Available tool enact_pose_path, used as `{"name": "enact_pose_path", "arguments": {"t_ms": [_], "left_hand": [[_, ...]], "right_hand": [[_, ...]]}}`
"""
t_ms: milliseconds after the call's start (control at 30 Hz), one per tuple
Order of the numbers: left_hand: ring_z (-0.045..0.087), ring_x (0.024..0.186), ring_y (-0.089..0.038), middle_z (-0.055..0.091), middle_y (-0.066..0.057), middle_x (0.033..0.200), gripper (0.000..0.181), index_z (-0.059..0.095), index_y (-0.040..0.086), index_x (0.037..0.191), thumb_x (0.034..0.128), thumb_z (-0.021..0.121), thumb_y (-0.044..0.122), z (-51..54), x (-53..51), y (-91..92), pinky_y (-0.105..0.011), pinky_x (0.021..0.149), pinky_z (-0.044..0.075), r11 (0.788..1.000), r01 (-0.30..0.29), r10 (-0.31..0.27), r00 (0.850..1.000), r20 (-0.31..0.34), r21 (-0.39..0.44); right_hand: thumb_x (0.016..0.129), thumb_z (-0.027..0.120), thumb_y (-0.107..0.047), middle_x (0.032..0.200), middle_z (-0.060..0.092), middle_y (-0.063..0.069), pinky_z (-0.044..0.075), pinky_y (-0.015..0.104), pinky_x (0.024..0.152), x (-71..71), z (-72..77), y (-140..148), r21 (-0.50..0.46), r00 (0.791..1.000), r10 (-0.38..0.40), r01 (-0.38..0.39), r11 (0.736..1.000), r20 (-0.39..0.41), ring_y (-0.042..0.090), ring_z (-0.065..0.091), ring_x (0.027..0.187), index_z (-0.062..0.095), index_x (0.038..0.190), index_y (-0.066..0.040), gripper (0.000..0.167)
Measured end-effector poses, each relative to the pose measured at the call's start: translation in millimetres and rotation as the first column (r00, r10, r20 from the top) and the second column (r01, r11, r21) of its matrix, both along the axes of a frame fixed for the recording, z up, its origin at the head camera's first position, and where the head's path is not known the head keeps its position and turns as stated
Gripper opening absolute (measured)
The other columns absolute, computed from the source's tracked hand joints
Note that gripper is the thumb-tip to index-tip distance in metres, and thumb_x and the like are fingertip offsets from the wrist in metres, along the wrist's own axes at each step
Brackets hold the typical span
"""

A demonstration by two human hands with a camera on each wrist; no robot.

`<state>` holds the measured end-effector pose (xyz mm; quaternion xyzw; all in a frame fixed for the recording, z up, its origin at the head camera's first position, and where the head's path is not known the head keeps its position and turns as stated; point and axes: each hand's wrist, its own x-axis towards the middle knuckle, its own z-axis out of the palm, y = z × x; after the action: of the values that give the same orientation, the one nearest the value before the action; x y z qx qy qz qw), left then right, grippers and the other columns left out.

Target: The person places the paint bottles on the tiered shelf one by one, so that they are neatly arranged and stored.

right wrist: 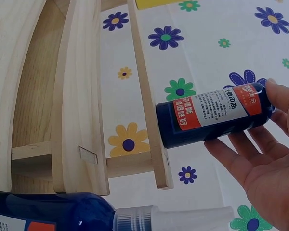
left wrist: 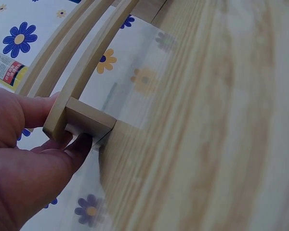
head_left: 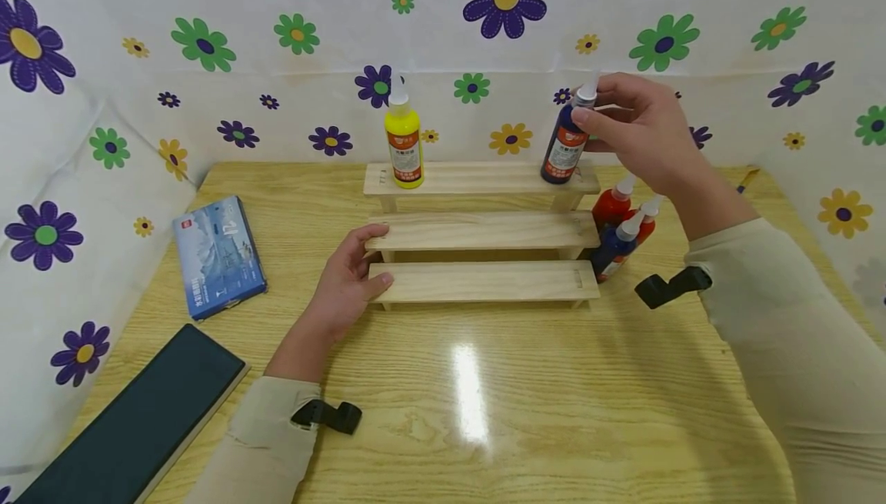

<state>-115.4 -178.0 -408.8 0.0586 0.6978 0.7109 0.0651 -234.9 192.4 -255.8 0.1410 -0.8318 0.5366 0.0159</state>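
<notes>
Head view: a tabletop (head_left: 554, 396) is bearing a wooden rack (head_left: 481, 231); the left hand (head_left: 349, 281) is gripping its nine-o'clock end, the right hand (head_left: 644, 123) is holding a dark-blue bottle (head_left: 566, 142) at its one o'clock, and a yellow bottle (head_left: 404, 142) is standing at eleven.

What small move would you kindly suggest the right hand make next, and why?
Probably settle the held blue bottle squarely on the top tier: the right hand grips it with its base at that tier's right end, the left hand grips the rack, and the yellow bottle stands near the left end.
</notes>
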Motion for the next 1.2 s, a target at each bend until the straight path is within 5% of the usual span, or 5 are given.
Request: {"name": "enact_pose_path", "arguments": {"t_ms": [333, 533, 733, 1000, 1200], "left_hand": [[0.035, 0.136, -0.04, 0.032, -0.008, 0.155, 0.064, 0.041, 0.009, 0.147, 0.0921, 0.055, -0.021, 0.9, 1.4, 0.0, -0.047, 0.113, 0.023, 1.0, -0.001, 0.0, 1.0, -0.007, -0.009], [0.036, 0.136, -0.039, 0.037, -0.011, 0.151, 0.064, 0.041, 0.008, 0.148, 0.0921, 0.054, -0.021, -1.8, 0.5, -0.3, -0.048, 0.111, 0.028, 1.0, 0.005, -0.005, 1.0, -0.007, 0.003], [0.036, 0.137, -0.039, 0.038, -0.01, 0.151, 0.064, 0.04, 0.008, 0.148, 0.093, 0.054, -0.021, -2.0, 0.1, -1.4, -0.047, 0.109, 0.032, 1.0, 0.009, -0.009, 1.0, -0.009, 0.001], [0.037, 0.136, -0.038, 0.042, -0.012, 0.147, 0.065, 0.04, 0.009, 0.148, 0.0923, 0.054, -0.022, -2.5, 0.1, -1.1, -0.03, 0.095, 0.046, 1.0, 0.009, -0.008, 1.0, -0.009, 0.025], [0.035, 0.137, -0.041, 0.04, -0.014, 0.148, 0.065, 0.04, 0.008, 0.148, 0.092, 0.054, -0.022, -5.1, -1.4, -0.8, -0.029, 0.091, 0.048, 0.999, 0.007, -0.007, 1.0, -0.009, 0.046]], "right_hand": [[0.097, 0.068, -0.017, 0.118, 0.064, 0.011, 0.054, 0.025, 0.081, -0.5, -1.4, 2.8, -0.013, 0.999, 0.038, -0.038, 0.999, -0.017, 0.02, 0.065, 0.105, 0.066, 0.127, -0.006, 0.032], [0.099, 0.066, -0.02, 0.13, 0.062, 0.01, 0.051, 0.028, 0.09, 4.4, 0.2, 6.9, 0.016, 0.999, 0.01, -0.009, 1.0, -0.042, 0.021, 0.063, 0.112, 0.062, 0.138, -0.013, 0.04], [0.098, 0.066, -0.018, 0.135, 0.061, 0.007, 0.046, 0.028, 0.098, 22.1, 5.6, 16.3, 0.022, 0.991, -0.044, 0.048, 0.999, -0.124, 0.019, 0.059, 0.119, 0.062, 0.138, -0.017, 0.04], [0.097, 0.067, -0.009, 0.128, 0.065, 0.004, 0.048, 0.018, 0.088, 53.6, 0.0, 33.6, 0.02, 0.983, -0.044, 0.048, 0.999, -0.175, 0.015, 0.062, 0.114, 0.063, 0.136, -0.012, 0.04], [0.096, 0.067, -0.004, 0.126, 0.066, 0.0, 0.048, 0.016, 0.086, 75.0, -9.3, 48.6, 0.046, 0.985, -0.031, 0.039, 0.998, -0.169, 0.012, 0.062, 0.113, 0.063, 0.137, -0.01, 0.042]]}}
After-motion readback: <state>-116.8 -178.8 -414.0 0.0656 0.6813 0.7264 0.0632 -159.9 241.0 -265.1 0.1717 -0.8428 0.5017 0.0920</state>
